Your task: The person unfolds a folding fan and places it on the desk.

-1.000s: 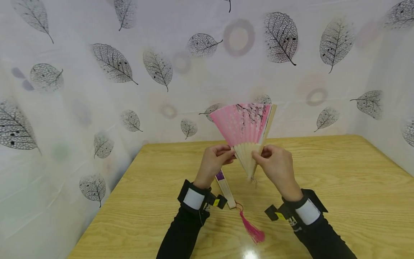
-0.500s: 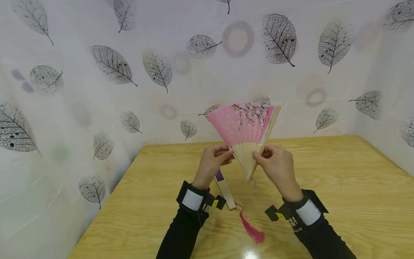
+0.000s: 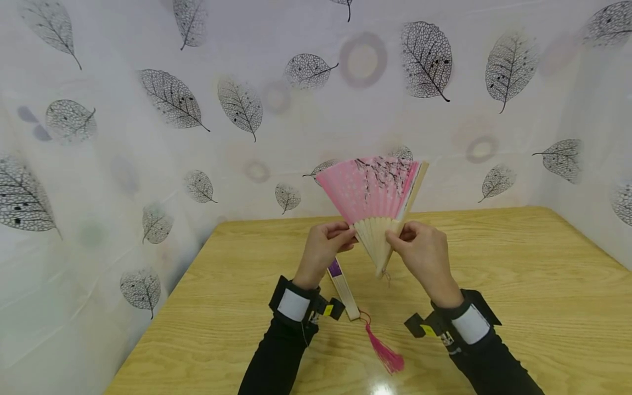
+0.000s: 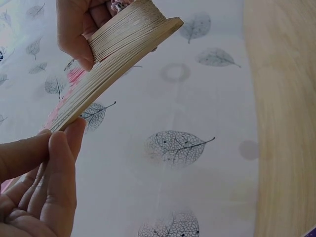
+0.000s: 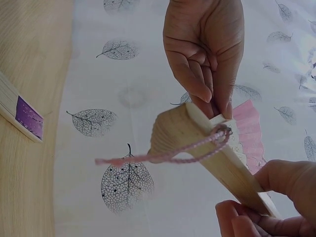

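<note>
Held up above the table, a pink folding fan [image 3: 367, 189] with dark blossom branches is partly spread, its pale ribs meeting at the bottom. My left hand [image 3: 321, 252] pinches its left outer rib between thumb and fingers. The right hand [image 3: 425, 255] pinches the thicker right guard stick, where some ribs are still stacked. In the left wrist view the layered wooden ribs [image 4: 123, 44] run between both hands. A thin pink cord [image 5: 190, 157] hangs at the pivot end in the right wrist view.
Below the left hand, a second folding fan [image 3: 345, 291], folded and purple with pale ribs, lies on the wooden table [image 3: 533, 307]. Its magenta tassel [image 3: 384, 351] stretches toward the front. A white leaf-print curtain [image 3: 296, 126] stands behind the table.
Over the first half second the pink fan spread slightly wider, its right guard stick tilting right and its left edge shifting left. Since then fan and hands have held nearly still.
</note>
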`<state>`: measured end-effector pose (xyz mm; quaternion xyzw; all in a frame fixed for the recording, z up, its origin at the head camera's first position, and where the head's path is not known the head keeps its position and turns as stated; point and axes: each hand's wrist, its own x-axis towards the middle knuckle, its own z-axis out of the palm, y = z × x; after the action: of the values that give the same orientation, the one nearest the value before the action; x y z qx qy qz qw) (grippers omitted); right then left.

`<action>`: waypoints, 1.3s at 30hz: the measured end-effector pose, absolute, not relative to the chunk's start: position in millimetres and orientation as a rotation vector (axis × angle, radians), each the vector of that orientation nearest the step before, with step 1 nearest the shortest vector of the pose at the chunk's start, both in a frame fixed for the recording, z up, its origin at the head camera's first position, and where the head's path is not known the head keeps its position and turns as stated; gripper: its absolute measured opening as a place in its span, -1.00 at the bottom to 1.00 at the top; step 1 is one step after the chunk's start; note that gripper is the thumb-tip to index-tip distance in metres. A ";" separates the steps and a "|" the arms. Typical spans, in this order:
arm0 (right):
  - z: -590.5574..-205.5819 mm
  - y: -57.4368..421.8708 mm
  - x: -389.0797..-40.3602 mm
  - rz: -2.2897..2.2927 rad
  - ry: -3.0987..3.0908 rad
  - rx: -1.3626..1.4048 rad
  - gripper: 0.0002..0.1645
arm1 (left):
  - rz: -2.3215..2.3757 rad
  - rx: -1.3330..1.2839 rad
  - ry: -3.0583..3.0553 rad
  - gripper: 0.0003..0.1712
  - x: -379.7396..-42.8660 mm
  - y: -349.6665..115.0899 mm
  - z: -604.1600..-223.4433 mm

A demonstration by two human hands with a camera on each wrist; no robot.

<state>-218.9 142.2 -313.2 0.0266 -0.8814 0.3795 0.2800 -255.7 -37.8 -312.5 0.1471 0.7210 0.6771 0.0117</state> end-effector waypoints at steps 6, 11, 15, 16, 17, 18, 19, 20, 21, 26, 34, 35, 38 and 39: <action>-312.4 142.3 -218.9 1.024 -2.365 0.073 -0.70 | 2.138 0.465 2.227 -0.76 -257.5 -41.8 -312.3; -312.7 142.3 -219.3 1.028 -2.366 0.076 -0.70 | 2.165 0.469 2.218 -0.77 -256.9 -43.9 -309.7; -312.2 142.0 -219.5 1.027 -2.365 0.080 -0.69 | 2.171 0.466 2.215 -0.77 -256.8 -43.7 -308.7; -312.0 142.0 -219.6 1.028 -2.365 0.081 -0.68 | 2.173 0.464 2.215 -0.77 -256.8 -43.7 -308.6; -311.9 141.9 -219.7 1.030 -2.365 0.082 -0.68 | 2.177 0.459 2.211 -0.77 -256.9 -43.6 -308.6; -311.8 141.9 -219.8 1.033 -2.365 0.082 -0.67 | 2.179 0.457 2.212 -0.77 -257.0 -43.6 -308.6; -311.7 141.9 -219.9 1.037 -2.365 0.081 -0.66 | 2.182 0.454 2.210 -0.77 -257.0 -43.6 -308.6; -311.5 142.0 -220.0 1.041 -2.365 0.080 -0.66 | 2.184 0.451 2.210 -0.77 -257.2 -43.6 -308.5; -311.3 142.1 -220.0 1.042 -2.364 0.078 -0.65 | 2.184 0.445 2.210 -0.77 -257.4 -43.7 -308.5; -310.9 143.2 -220.3 1.025 -2.349 0.080 -0.64 | 2.197 0.434 2.206 -0.77 -257.8 -44.6 -307.1; -311.4 143.9 -219.4 1.025 -2.351 0.077 -0.63 | 2.216 0.446 2.198 -0.78 -257.9 -46.4 -307.1; -311.4 143.8 -219.0 1.030 -2.355 0.073 -0.62 | 2.215 0.443 2.198 -0.78 -257.8 -46.4 -307.4; -311.1 143.6 -217.4 1.046 -2.371 0.059 -0.61 | 2.215 0.436 2.199 -0.77 -256.9 -46.4 -308.0; -311.0 143.5 -216.7 1.051 -2.377 0.054 -0.61 | 2.215 0.436 2.199 -0.77 -256.9 -46.3 -308.7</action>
<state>-216.7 143.5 -311.0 0.0202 -0.8810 0.3894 0.2680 -256.9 -46.3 -308.7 0.1382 0.6978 0.7028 -0.0051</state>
